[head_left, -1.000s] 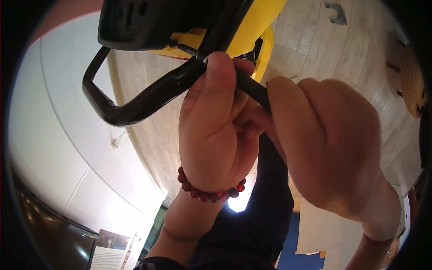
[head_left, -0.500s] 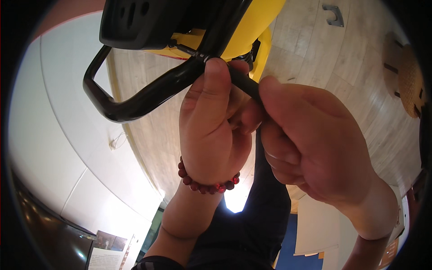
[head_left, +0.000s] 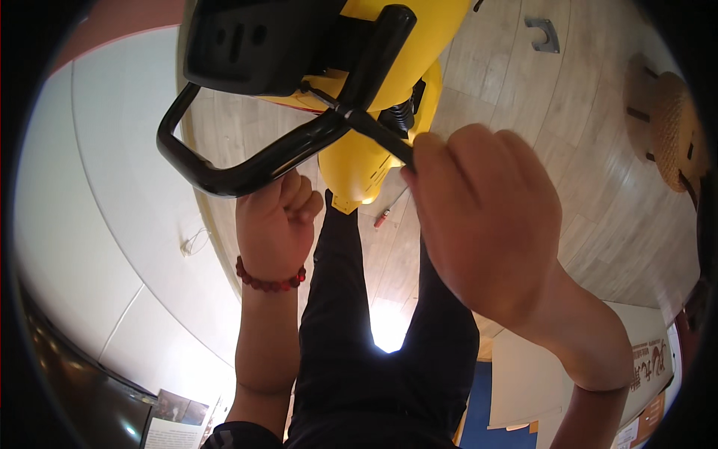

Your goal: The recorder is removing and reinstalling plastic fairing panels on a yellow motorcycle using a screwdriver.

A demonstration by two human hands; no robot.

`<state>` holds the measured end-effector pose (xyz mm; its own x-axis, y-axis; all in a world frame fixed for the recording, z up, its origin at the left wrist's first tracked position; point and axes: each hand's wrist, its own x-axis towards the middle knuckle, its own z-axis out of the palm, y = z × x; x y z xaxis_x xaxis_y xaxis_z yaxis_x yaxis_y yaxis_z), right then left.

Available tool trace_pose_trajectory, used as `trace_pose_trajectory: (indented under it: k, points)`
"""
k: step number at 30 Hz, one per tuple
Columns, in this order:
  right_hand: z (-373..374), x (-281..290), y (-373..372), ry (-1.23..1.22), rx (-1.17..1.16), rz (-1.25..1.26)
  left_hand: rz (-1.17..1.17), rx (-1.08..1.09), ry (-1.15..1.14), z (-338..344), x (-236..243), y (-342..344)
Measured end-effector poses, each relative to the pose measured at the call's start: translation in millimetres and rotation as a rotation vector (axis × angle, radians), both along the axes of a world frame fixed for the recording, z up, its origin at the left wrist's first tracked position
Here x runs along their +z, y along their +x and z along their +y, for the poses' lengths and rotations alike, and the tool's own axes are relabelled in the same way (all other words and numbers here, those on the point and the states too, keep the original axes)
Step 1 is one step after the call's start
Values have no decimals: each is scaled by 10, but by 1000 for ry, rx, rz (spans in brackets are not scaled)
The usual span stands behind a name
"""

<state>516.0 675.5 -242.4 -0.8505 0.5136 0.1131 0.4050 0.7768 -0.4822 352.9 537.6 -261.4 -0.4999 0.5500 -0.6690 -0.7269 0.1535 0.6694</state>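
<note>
My right hand (head_left: 486, 217) is closed round the black grip of a wrench (head_left: 385, 138), its back turned up. The wrench's thin metal neck runs up to the left, across the black tubular handlebar (head_left: 277, 153), to a small round head beside a black panel (head_left: 239, 45) on a yellow machine (head_left: 355, 168). My left hand (head_left: 277, 217), with a red bead bracelet (head_left: 271, 284) at the wrist, is curled just under the handlebar's lower edge. Its fingers are bent inward, and what they may hold is hidden. Whether it presses on the bar is unclear.
A red-handled screwdriver (head_left: 382, 218) lies on the wooden floor below the machine. Farther off are a grey bracket-like piece (head_left: 544, 35) and a woven seat (head_left: 671, 127) at the right. A white wall panel (head_left: 105, 187) curves along the left.
My left hand has left the wrench and moved left and down, beneath the handlebar. My right hand has turned over, back upward, still gripping the wrench. The machine sits slightly lower and farther right in view.
</note>
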Motion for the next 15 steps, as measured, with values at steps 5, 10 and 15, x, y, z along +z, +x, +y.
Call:
trace_pose_trajectory:
  k: [5,10,15]
  points:
    - [67,-213,35,60,-149,307,-87,-46,87,218,-87,-102]
    - [100,-182,43,86,-132,353,-138,-89,207,250,-200,-198]
    - [175,-47,-4,-46,-136,305,-420,-55,330,288,-299,-251]
